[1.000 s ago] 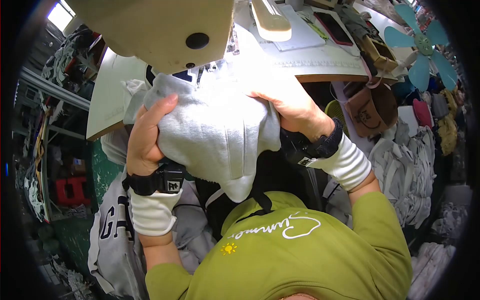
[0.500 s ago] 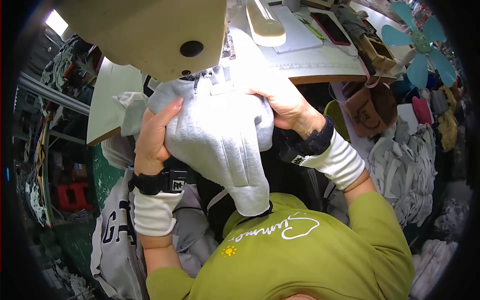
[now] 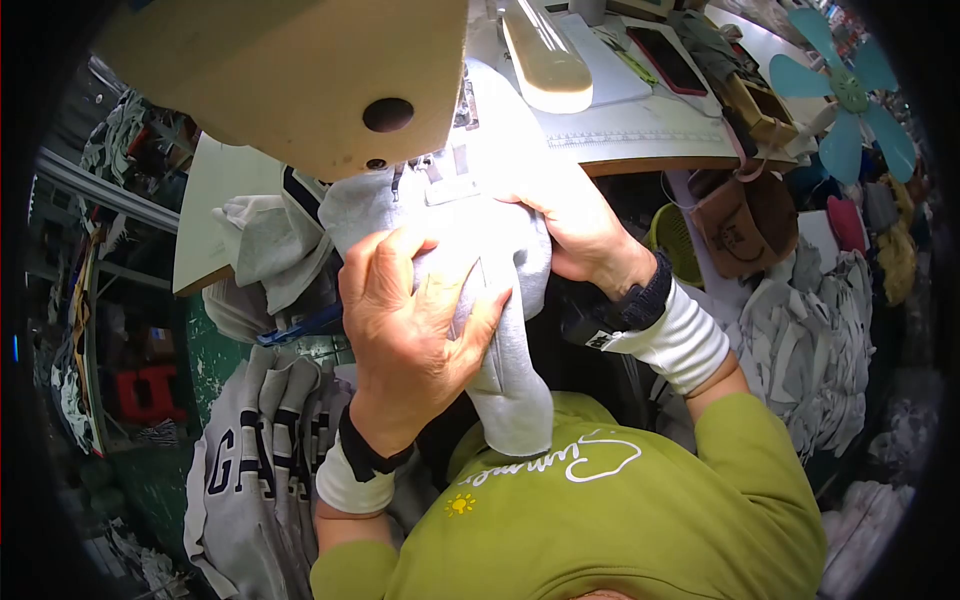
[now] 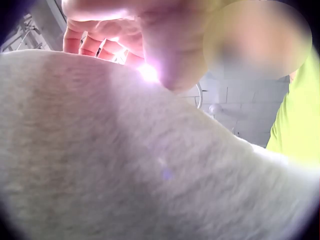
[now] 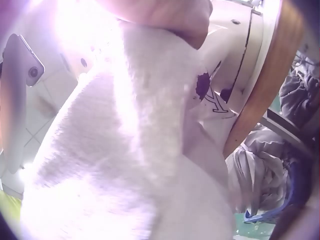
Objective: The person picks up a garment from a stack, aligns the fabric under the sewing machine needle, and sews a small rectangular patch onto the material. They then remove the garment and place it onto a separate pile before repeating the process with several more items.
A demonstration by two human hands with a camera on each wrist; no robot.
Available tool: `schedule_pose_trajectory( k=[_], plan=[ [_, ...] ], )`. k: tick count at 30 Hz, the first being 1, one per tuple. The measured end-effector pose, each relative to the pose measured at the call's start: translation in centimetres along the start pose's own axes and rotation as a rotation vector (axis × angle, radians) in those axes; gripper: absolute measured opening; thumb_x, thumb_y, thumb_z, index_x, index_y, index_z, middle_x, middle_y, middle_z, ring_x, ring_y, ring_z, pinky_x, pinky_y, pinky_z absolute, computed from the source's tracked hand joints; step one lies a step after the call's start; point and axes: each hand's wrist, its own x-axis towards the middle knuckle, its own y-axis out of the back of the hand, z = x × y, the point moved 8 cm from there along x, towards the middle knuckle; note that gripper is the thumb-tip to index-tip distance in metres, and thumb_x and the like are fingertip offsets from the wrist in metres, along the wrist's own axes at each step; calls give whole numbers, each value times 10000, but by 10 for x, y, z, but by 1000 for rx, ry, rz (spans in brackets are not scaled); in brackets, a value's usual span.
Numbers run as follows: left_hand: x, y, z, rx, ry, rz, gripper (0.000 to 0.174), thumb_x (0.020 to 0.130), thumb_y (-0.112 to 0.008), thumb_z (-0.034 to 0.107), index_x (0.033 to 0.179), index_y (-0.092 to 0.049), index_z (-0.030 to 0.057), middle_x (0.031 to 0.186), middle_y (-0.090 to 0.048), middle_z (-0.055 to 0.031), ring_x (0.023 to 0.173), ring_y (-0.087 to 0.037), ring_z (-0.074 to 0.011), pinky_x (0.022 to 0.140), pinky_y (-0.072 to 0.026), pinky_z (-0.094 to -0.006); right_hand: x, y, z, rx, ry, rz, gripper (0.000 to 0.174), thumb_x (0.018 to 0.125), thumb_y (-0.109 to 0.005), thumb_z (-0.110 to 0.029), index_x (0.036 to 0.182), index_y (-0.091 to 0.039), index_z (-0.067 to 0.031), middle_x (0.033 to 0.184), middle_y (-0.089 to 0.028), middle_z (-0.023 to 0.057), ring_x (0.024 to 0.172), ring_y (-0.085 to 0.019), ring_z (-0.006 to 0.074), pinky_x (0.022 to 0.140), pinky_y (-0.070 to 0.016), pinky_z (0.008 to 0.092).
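Note:
Light grey fabric (image 3: pixel 512 385) lies under the head of a sewing machine (image 3: pixel 300 80) and hangs down toward the person's lap. On its near left part, the left hand (image 3: pixel 410 335) grips the cloth with bent fingers and the thumb across a fold. At the right edge the right hand (image 3: pixel 590 230) holds the fabric, thumb on top and the other fingers hidden beneath. Cloth (image 4: pixel 125 150) fills most of the left wrist view, below a hand (image 4: pixel 175 40). In the right wrist view the fabric (image 5: pixel 125 135) spreads below part of a hand (image 5: pixel 165 17).
A lamp (image 3: pixel 545 60) glares over the machine bed. On the table (image 3: pixel 640 135) are a phone (image 3: pixel 667 60) and a wooden box (image 3: pixel 760 105), with a fan (image 3: pixel 848 90) beyond. More garments hang at lower left (image 3: pixel 255 470) and right (image 3: pixel 810 350); other cloth (image 3: pixel 270 240) lies left of the machine.
The left hand has left the fabric's left edge and moved right and nearer the body, onto its middle. The fabric's lower end hangs lower. The right hand keeps its hold, almost unmoved.

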Motion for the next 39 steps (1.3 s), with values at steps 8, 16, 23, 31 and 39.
schedule_pose_trajectory(
  k=[8,16,23,31,39],
  plan=[
    [-7,1,3,24,8,-51,453,615,-766,246,960,-605,2,1050,-504,-163,956,-472,-327,824,-404,-412,7,0,5,209,-120,20,159,848,-547,-52,959,-580,56,867,-614,80,755,-608,136,688,-520,268],
    [-5,-5,5,67,10,-47,476,631,-755,271,963,-592,-28,1062,-492,-189,964,-466,-344,825,-408,-418,14,0,5,246,-101,-60,224,850,-528,-42,1043,-542,71,956,-615,121,835,-621,174,757,-525,294],
    [-4,-6,6,79,27,-36,493,633,-752,256,986,-584,-44,1073,-489,-197,964,-467,-350,828,-413,-424,15,-1,3,266,-92,41,158,834,-555,-25,959,-568,71,860,-605,87,741,-610,147,680,-531,286],
    [-4,-8,6,78,23,-42,491,631,-754,239,998,-586,-42,1075,-490,-191,969,-467,-349,827,-414,-422,16,5,7,257,-78,31,138,833,-555,-29,941,-572,54,853,-603,81,736,-603,142,666,-524,278],
    [-4,-7,7,94,11,-39,485,616,-764,216,988,-588,-39,1063,-497,-194,953,-479,-352,817,-420,-425,15,0,5,297,-52,16,145,835,-556,-27,953,-570,57,873,-608,83,769,-608,143,700,-525,280]
  ],
)
